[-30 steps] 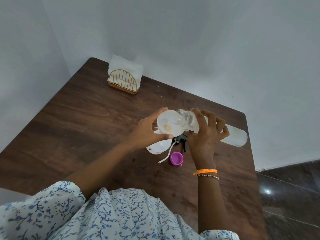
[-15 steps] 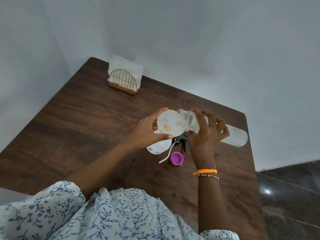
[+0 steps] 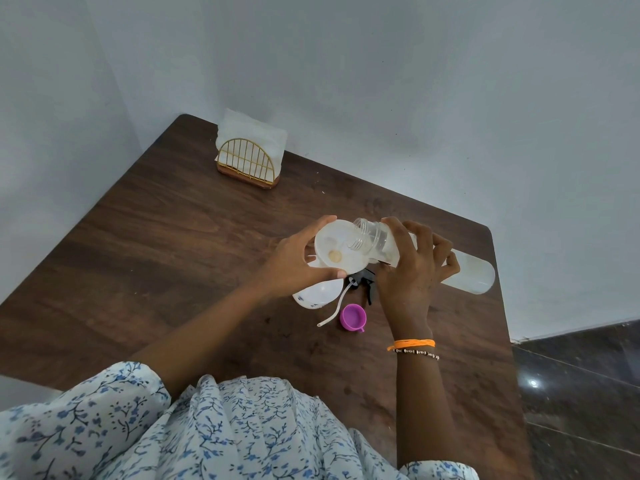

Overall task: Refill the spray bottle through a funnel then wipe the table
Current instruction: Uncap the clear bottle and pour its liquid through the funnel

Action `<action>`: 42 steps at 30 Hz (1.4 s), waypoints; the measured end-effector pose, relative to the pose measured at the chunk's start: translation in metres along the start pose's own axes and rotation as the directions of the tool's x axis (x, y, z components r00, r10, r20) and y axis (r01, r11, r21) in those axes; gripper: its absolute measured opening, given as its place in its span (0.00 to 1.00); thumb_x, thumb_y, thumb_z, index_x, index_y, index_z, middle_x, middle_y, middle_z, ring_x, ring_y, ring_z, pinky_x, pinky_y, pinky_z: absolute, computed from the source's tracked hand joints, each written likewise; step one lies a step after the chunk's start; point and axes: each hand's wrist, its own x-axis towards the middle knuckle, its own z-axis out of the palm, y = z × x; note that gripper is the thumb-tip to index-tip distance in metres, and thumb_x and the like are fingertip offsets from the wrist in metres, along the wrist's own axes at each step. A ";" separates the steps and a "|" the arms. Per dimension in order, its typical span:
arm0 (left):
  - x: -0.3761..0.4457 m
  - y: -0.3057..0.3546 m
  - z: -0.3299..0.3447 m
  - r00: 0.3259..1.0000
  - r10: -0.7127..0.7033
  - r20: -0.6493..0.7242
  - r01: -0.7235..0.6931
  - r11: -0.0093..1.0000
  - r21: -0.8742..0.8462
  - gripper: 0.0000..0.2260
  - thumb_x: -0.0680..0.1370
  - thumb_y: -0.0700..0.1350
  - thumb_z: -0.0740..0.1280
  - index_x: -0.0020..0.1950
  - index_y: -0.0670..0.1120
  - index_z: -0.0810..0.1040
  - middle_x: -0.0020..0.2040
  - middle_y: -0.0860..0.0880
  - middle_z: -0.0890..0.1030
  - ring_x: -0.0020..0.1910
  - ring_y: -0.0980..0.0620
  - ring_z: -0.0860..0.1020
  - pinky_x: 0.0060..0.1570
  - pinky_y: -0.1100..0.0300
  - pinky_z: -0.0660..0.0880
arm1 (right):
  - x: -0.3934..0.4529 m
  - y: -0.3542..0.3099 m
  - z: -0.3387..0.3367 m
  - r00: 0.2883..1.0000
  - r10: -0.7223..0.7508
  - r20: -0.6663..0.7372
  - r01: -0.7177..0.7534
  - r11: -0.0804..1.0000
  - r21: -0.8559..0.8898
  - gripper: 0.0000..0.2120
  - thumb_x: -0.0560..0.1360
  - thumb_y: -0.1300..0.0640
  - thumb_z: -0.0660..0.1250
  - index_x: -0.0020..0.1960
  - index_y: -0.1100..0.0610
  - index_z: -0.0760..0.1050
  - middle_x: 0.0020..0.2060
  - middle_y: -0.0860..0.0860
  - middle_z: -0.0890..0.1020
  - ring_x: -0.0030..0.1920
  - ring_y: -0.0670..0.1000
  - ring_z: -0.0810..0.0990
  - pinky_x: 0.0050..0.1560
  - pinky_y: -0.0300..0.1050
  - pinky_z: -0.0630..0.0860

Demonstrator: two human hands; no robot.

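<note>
My left hand (image 3: 294, 263) grips the rim of a white funnel (image 3: 337, 249) that sits in the neck of a white spray bottle (image 3: 317, 294). The bottle stands on the brown table (image 3: 156, 258) and shows only below the funnel. My right hand (image 3: 414, 268) holds a long clear bottle (image 3: 471, 275) tipped almost flat, its open mouth over the funnel's bowl. The black spray head (image 3: 365, 282) with its white dip tube lies on the table just behind the funnel. A purple cap (image 3: 352, 317) lies beside it.
A gold wire holder with white napkins (image 3: 250, 157) stands at the table's far left corner, close to the walls. The table's right edge runs near my right hand, with dark floor tiles (image 3: 581, 393) beyond it.
</note>
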 end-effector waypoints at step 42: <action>0.000 0.001 0.000 1.000 0.005 0.005 -0.005 1.000 0.011 0.38 0.67 0.50 0.76 0.72 0.56 0.60 0.69 0.53 0.70 0.62 0.57 0.71 0.57 0.65 0.70 | 0.002 -0.002 -0.001 1.000 -0.013 -0.005 0.013 1.000 0.005 0.29 0.59 0.66 0.75 0.58 0.51 0.77 0.56 0.54 0.78 0.59 0.54 0.63 0.55 0.59 0.61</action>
